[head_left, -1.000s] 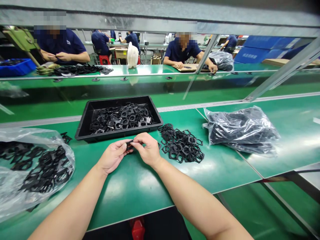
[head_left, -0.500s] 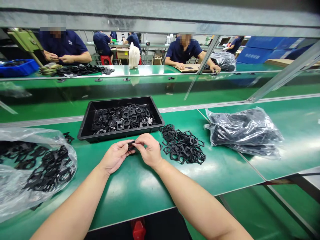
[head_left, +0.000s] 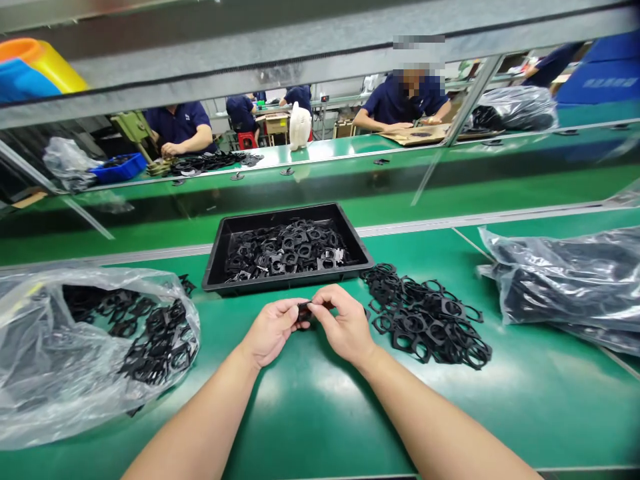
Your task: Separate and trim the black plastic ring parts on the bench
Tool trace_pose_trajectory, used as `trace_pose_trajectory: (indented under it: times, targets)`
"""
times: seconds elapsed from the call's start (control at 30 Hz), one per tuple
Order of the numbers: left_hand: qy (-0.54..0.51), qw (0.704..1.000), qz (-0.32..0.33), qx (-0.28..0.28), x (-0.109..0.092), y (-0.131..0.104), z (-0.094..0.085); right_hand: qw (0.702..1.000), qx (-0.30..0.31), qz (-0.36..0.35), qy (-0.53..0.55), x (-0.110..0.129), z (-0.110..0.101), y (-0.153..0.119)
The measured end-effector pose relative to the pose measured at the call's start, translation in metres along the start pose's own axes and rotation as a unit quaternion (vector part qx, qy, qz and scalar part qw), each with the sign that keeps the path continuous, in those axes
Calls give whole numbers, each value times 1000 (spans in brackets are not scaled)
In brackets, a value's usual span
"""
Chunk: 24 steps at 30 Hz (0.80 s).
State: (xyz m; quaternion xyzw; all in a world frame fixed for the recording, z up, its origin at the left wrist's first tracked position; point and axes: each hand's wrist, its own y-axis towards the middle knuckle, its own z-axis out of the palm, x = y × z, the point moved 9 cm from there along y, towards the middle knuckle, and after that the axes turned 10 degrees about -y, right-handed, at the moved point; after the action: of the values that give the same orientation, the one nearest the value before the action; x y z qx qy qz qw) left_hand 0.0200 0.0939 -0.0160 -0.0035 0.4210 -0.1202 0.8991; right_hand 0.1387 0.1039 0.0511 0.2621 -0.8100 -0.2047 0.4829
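My left hand point(head_left: 273, 328) and my right hand point(head_left: 345, 322) meet over the green table point(head_left: 320, 400), just in front of a black tray point(head_left: 287, 288). Between their fingertips is a small black part point(head_left: 304, 307), pinched from both sides and mostly covered by the fingers. Many black parts point(head_left: 295, 247) with round openings fill the tray. A loose pile of black rings point(head_left: 430, 317) lies to the right of my right hand. On the left, an open clear plastic bag point(head_left: 65, 373) holds more black parts.
Clear bags of black parts point(head_left: 575, 280) lie at the right. Beyond a metal rail point(head_left: 420, 223), a green conveyor point(head_left: 310, 193) carries small black pieces. Across it sit people in dark blue shirts, near a white fan-like object point(head_left: 300, 127) and a blue bin point(head_left: 120, 168).
The view has turned left and tilted, so the tray, pile and hands appear farther right. Both hands keep their pinch on the small part. The person opposite has drawn an outstretched arm in.
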Motion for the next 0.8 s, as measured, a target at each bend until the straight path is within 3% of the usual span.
trace_pose_trajectory:
  times: [0.23, 0.47, 0.67, 0.8]
  targets:
    - [-7, 1000, -12, -16, 4, 3, -4, 995, 29, -21, -96, 4, 5, -1]
    - [-11, 999, -25, -21, 7, 5, -4, 997, 32, 70, -13, -13, 7, -1]
    - [-24, 999, -23, -38, 7, 4, -7, 996, 29, 19, -77, -2, 7, 1]
    - [-15, 999, -21, -30, 6, 5, -6, 996, 28, 54, -61, -11, 7, 1]
